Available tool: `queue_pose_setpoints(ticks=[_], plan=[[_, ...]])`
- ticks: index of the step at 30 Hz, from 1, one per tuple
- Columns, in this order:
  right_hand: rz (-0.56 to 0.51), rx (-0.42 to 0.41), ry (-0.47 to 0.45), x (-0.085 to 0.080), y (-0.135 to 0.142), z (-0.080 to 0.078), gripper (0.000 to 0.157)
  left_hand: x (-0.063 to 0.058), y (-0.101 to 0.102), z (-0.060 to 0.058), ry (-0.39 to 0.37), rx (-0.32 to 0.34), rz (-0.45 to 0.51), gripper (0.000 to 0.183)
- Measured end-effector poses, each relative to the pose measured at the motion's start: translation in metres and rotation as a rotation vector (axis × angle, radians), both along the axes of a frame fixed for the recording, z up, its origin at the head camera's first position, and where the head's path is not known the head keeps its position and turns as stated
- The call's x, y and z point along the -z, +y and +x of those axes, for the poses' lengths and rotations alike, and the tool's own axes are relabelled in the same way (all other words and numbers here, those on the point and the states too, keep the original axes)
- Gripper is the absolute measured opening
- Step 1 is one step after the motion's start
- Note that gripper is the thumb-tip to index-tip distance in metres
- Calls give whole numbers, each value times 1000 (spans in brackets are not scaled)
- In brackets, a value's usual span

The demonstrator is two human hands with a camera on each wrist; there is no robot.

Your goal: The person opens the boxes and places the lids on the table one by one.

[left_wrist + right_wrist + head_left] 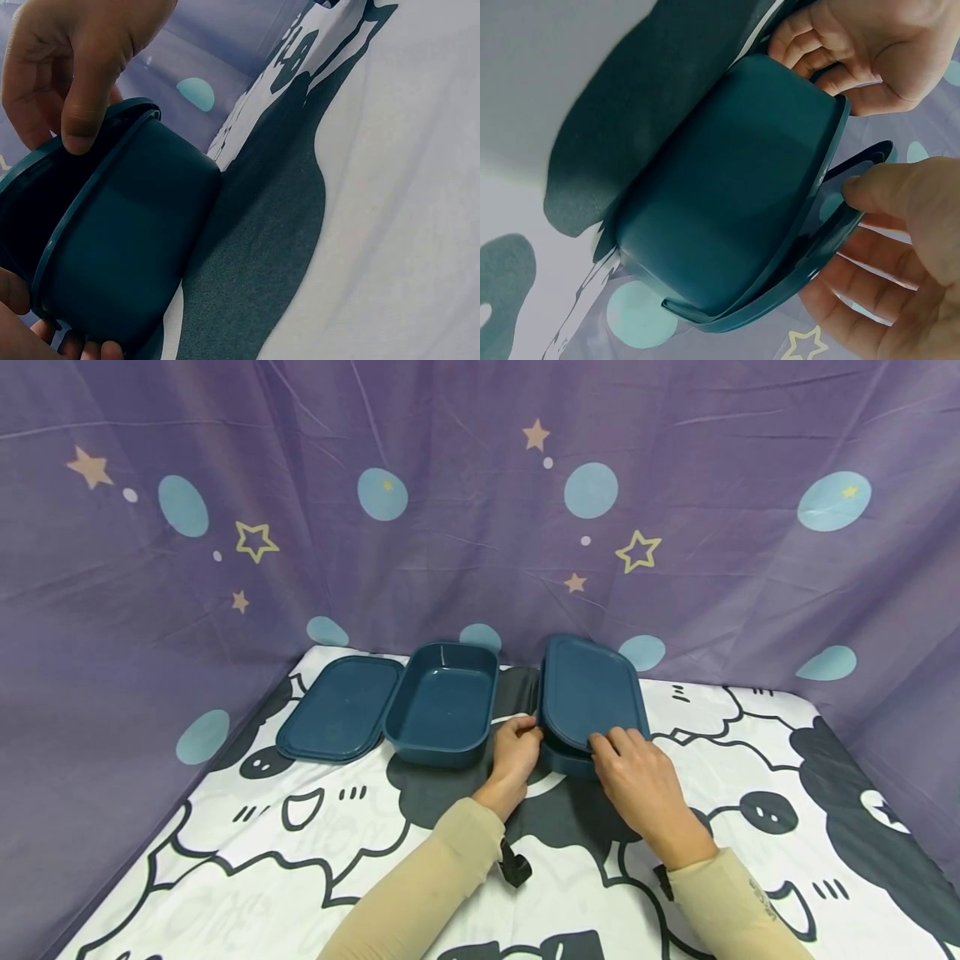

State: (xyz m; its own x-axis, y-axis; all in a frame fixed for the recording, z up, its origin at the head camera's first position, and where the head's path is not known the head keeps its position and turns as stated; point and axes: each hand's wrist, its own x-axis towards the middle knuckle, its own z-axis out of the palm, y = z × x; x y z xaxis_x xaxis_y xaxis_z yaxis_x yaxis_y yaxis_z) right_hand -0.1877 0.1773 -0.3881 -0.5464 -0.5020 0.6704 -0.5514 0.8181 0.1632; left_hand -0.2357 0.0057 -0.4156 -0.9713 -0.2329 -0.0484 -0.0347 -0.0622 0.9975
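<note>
At the right, a dark blue food container (pixel 567 763) stands with its matching lid (pixel 592 689) lying tilted over the top. My left hand (pixel 516 758) holds the container by its near left corner; the right wrist view shows the thumb at the rim and the fingers against the wall. My right hand (pixel 637 777) pinches the lid's near edge, thumb underneath and fingers on top. A gap shows between the lid (pixel 780 296) and the container (pixel 727 187) along this near side, so the edge there is raised off the rim.
Left of my hands stands a second blue container (pixel 442 702), uncovered, with nothing in it. Another blue lid (pixel 341 708) lies flat beside it at the far left. A black-and-white patterned cloth (pixel 247 893) covers the table, and a purple curtain (pixel 480 527) hangs behind.
</note>
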Motion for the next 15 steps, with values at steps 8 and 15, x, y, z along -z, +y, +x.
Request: queue_pose_setpoints(ticks=[8,15], plan=[[-13,-3,20,-3,1,0,25,-1,0,1,5,0,4,20],[-32,-4,33,-2,2,0,25,-1,1,1,10,2,9,20]])
